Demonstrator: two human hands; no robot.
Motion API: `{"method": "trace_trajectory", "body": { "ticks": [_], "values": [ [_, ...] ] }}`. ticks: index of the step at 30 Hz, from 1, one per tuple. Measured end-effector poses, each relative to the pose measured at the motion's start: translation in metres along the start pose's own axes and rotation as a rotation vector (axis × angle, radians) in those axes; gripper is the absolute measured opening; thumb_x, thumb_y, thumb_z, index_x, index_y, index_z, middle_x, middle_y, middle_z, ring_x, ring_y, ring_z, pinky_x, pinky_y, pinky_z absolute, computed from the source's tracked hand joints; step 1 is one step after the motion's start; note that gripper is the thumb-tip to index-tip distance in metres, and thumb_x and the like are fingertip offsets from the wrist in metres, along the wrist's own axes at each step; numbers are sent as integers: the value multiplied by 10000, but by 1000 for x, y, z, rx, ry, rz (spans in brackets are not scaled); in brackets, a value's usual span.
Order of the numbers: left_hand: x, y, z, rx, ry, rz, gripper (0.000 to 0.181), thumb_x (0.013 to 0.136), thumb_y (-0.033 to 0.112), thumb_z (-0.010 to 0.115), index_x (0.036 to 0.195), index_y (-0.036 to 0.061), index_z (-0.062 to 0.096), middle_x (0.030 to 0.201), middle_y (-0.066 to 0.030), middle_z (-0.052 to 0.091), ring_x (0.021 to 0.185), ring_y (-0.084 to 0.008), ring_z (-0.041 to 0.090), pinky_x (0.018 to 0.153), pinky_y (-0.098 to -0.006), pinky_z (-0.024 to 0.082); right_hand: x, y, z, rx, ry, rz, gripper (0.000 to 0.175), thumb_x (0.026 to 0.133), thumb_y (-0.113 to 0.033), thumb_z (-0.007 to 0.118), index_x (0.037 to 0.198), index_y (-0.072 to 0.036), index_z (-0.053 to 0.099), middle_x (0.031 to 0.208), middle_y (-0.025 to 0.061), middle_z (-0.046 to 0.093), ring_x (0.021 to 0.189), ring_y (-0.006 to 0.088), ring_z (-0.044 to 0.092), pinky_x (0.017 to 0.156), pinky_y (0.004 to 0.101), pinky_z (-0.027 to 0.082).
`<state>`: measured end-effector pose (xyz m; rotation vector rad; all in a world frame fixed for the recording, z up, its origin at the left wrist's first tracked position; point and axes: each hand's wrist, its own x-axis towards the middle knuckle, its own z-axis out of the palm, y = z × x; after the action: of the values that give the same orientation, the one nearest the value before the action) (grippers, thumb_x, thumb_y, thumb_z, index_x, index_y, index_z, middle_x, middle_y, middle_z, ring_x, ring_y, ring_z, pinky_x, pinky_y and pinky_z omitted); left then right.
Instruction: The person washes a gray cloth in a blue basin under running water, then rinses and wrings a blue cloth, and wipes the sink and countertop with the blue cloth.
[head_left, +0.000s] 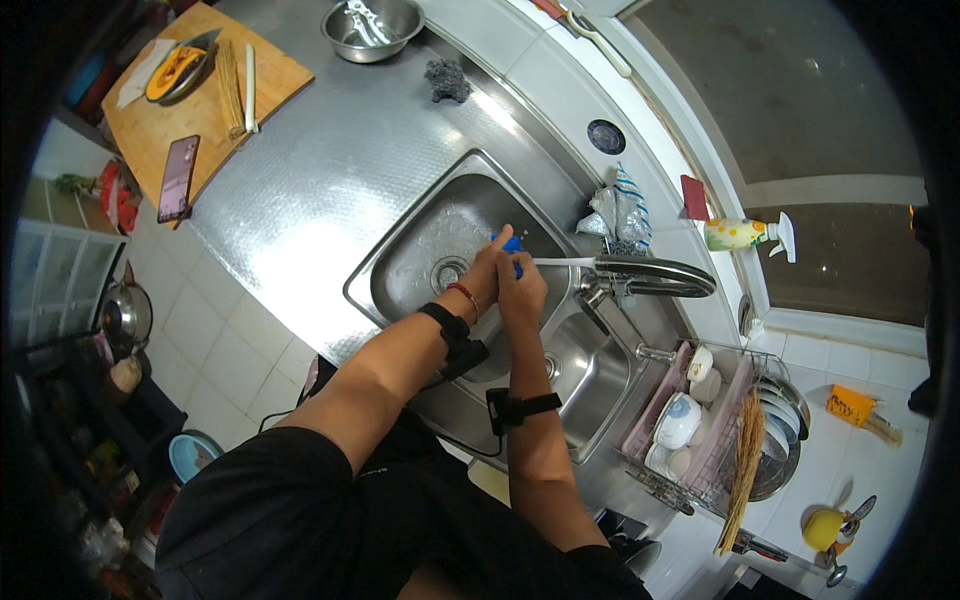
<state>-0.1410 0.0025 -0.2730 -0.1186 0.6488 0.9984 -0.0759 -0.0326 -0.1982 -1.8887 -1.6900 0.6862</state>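
Note:
Over the larger basin of a steel double sink (397, 225), my left hand (484, 274) and my right hand (523, 291) are pressed together around a small blue object (511, 244). Most of it is hidden by the fingers, and whether it is a cloth or a sponge I cannot tell. A white stream of water (564, 262) runs from the curved faucet (656, 266) onto my hands. Below them, left of my left hand, is the round drain (450, 276), with wet shine around it.
A steel bowl (373, 34) and a steel-wool scourer (448, 80) sit on the counter. Cut squash (175, 73) and a phone (178, 178) lie on the cutting board (281, 71). The dish rack (701, 465) stands right; a spray bottle (739, 234) is by the window.

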Motion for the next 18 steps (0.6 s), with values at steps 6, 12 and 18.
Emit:
{"method": "trace_trajectory", "body": {
  "ticks": [6, 12, 18],
  "values": [
    [10, -16, 14, -69, 81, -1, 358, 929, 432, 574, 888, 77, 600, 792, -43, 602, 682, -175, 564, 640, -315, 483, 40, 60, 19, -173, 125, 5, 502, 931, -504, 501, 910, -26, 651, 846, 241, 652, 839, 452, 619, 771, 490, 477],
    [-3, -20, 19, 567, 176, 185, 502, 936, 473, 536, 1049, -10, 614, 958, -104, 636, 862, -216, 601, 784, -354, 489, 76, 119, 19, 12, 84, 274, 470, 930, -490, 516, 934, -39, 650, 902, 228, 675, 888, 401, 642, 807, 469, 479],
    [2, 0, 20, 871, 159, 385, 618, 947, 552, 470, 1116, -27, 605, 1043, -119, 611, 997, -218, 558, 887, -348, 437, 45, 79, -9, 385, 91, 345, 334, 950, -317, 600, 1161, -58, 593, 931, 55, 588, 812, 154, 585, 588, 314, 510]
  ]
}}
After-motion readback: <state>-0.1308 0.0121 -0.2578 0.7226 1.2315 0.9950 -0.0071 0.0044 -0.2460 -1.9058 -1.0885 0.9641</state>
